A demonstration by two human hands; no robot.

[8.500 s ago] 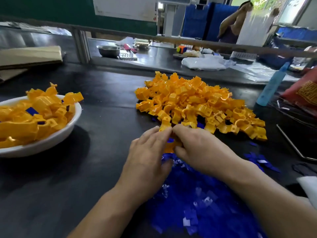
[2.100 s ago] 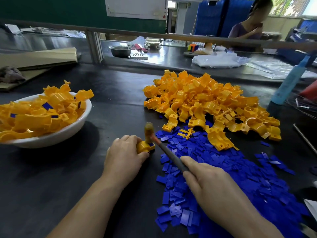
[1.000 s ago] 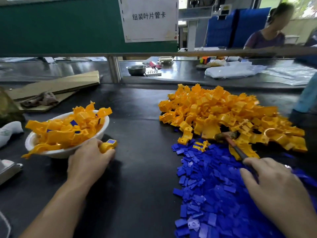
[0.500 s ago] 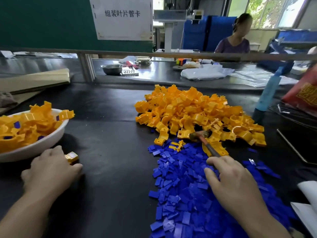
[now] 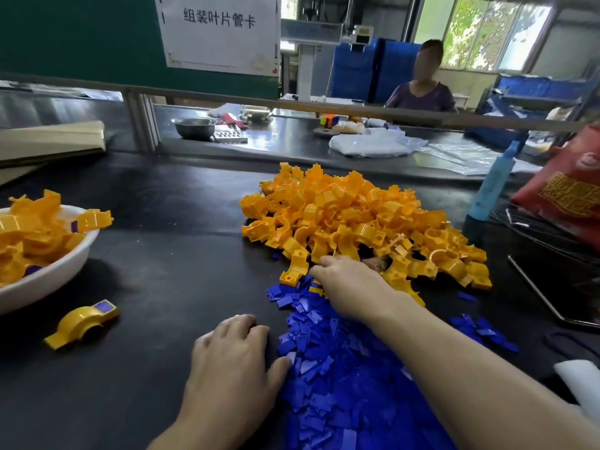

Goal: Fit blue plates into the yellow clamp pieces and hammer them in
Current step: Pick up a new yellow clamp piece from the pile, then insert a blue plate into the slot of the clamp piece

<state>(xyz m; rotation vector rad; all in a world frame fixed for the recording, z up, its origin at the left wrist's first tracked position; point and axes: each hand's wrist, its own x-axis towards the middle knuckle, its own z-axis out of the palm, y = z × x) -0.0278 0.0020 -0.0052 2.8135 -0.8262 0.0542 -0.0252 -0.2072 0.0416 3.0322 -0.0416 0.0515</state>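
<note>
Blue plates (image 5: 341, 368) lie in a loose heap on the dark counter (image 5: 168, 254), spreading toward its near edge. At the heap's far end, touching it, sits a large pile of yellow clamp pieces (image 5: 357, 216). The left hand (image 5: 233, 362) rests palm down on the counter with its fingers relaxed, holding nothing, and its thumb lies against the left edge of the blue heap. The right hand (image 5: 349, 284) reaches across the plates to the near edge of the yellow pile. Its fingers are hidden from view, so whether it grips anything cannot be told. One finished clamp (image 5: 82, 323), yellow with a blue plate set in it, lies alone on the counter near a white bowl (image 5: 48, 280) heaped with more yellow pieces.
</note>
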